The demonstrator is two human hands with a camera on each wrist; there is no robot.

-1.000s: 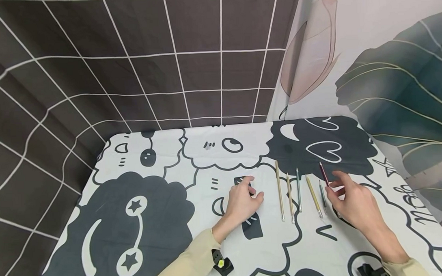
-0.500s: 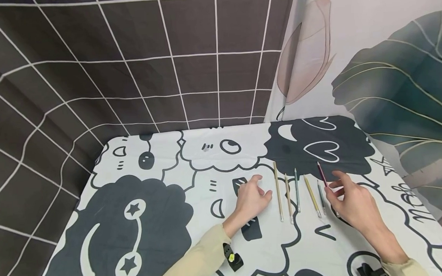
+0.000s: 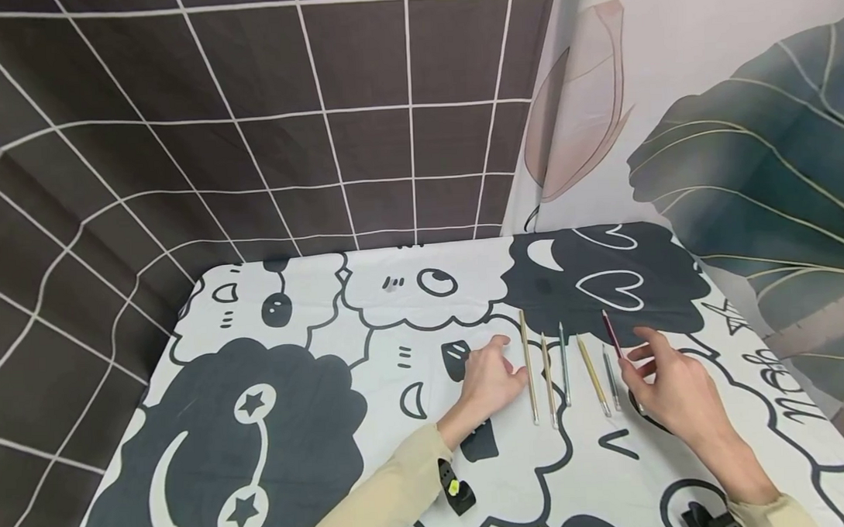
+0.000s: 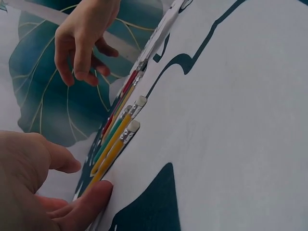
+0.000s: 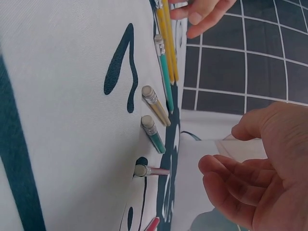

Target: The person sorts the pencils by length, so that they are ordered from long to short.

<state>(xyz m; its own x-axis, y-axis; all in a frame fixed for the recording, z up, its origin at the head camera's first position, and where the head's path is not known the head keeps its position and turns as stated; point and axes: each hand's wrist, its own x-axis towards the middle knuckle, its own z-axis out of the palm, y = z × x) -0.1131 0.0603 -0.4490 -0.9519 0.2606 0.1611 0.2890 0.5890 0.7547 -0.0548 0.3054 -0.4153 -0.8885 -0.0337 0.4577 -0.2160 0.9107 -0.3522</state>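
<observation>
Several pencils with white erasers lie in a row on the patterned cloth. My left hand (image 3: pixel 492 377) is beside the leftmost yellow pencil (image 3: pixel 529 368), fingers loosely bent, and a fingertip (image 4: pixel 103 188) reaches the pencil's side in the left wrist view. Further right come a second yellow pencil (image 3: pixel 549 381), a green pencil (image 3: pixel 564 365), another yellow pencil (image 3: pixel 593 375) and a darker green pencil (image 3: pixel 610 377). At the right end, my right hand (image 3: pixel 677 382) hovers over the red pencil (image 3: pixel 610 333). Its relaxed fingers hold nothing in the right wrist view.
The black-and-white cartoon cloth (image 3: pixel 472 494) covers the table. A dark grid curtain (image 3: pixel 362 141) hangs behind and to the left, and a leaf-print curtain (image 3: pixel 761 166) stands at the right. The tip of another pink-red item (image 5: pixel 153 224) shows low in the right wrist view.
My left hand has moved right across the cloth, up to the leftmost yellow pencil. My right hand stays over the red pencil. The head view has shifted slightly.
</observation>
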